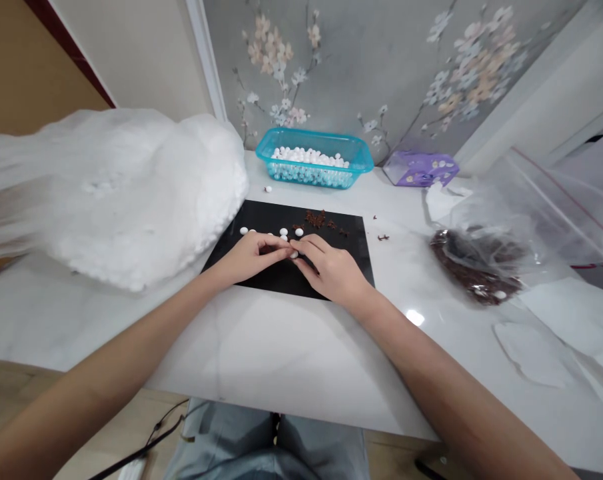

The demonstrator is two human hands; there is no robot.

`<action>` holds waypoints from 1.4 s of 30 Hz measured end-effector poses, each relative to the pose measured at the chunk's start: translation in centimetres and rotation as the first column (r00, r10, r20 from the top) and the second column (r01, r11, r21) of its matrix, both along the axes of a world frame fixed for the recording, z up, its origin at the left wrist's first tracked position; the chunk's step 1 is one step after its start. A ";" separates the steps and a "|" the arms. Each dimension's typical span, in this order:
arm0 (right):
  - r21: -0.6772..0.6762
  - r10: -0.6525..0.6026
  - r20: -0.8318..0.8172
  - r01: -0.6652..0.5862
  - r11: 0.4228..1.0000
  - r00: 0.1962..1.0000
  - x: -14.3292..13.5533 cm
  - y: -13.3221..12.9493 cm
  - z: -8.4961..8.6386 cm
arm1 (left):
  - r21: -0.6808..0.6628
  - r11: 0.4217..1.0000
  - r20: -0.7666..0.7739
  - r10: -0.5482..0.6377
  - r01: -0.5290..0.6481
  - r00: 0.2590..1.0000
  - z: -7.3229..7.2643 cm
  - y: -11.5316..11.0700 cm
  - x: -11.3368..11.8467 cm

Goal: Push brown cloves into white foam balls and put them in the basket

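Note:
Over a black mat point(291, 281) my left hand point(251, 257) and my right hand point(334, 267) meet fingertip to fingertip. Both are closed in a pinch around a small white ball point(294, 255), which peeks out between the thumbs and fingers. Whether a brown piece is also in the fingers is hidden. Just beyond my hands lie several loose white balls point(299, 232), some partly covered by my left hand. A little pile of small dark brown star-shaped pieces point(315, 219) is on the far part of the mat.
A blue basket point(311, 175) of white balls stands by the wall. Left is a big bag of white balls point(146, 193). To the right are a purple pack point(424, 169), a clear bag of brown pieces point(476, 267) and white sheets point(531, 353). Stray brown pieces point(384, 237) lie beside the mat.

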State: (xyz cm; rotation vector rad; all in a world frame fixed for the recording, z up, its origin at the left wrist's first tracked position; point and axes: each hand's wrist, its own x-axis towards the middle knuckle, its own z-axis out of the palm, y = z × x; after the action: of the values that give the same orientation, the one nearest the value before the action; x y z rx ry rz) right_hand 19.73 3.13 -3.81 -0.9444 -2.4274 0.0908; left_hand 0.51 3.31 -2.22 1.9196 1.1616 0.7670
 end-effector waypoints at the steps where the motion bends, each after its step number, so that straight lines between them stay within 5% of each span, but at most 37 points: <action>1: -0.009 0.001 -0.005 -0.001 1.000 1.000 0.0 0.0 0.0 | -0.003 1.000 0.002 -0.005 0.005 1.000 0.0 0.0 0.0; 16: -0.021 -0.032 -0.007 0.032 0.999 0.999 0.0 0.2 -0.3 | 0.017 0.998 -0.058 -0.051 0.052 0.997 -0.1 0.0 0.2; 21: -0.017 -0.024 0.045 0.025 1.000 0.999 0.9 0.8 0.4 | 0.227 0.973 -0.224 0.023 0.030 0.974 -0.1 -0.1 0.1; 24: -0.040 -0.119 0.017 0.120 0.992 0.993 1.6 1.4 0.5 | 0.318 0.948 -0.315 0.080 0.026 0.946 -0.1 -0.2 -0.1; 27: -0.080 -0.344 -0.034 0.341 0.937 0.938 2.2 2.3 0.2 | 0.347 0.936 -0.386 0.084 0.060 0.919 0.0 -0.2 -0.2; 31: -0.169 -0.599 -0.025 0.587 0.792 0.800 2.8 3.2 -0.4 | 0.412 0.911 -0.397 0.158 0.021 0.904 0.2 -0.2 -0.4; 34: -0.211 -0.667 0.006 0.653 0.728 0.745 2.9 3.3 -0.5 | 0.476 0.879 -0.416 0.199 0.026 0.887 0.2 0.1 -0.6; 42: -0.244 -0.731 0.010 0.710 0.660 0.683 2.3 3.1 -0.3 | 0.410 0.884 -0.601 0.075 0.226 0.796 -0.5 1.5 0.7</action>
State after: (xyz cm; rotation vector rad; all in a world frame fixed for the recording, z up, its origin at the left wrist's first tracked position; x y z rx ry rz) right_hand 22.06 6.23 -4.15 -1.9084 -1.8029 0.1209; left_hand 1.21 4.80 -2.73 2.7390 1.3322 0.3987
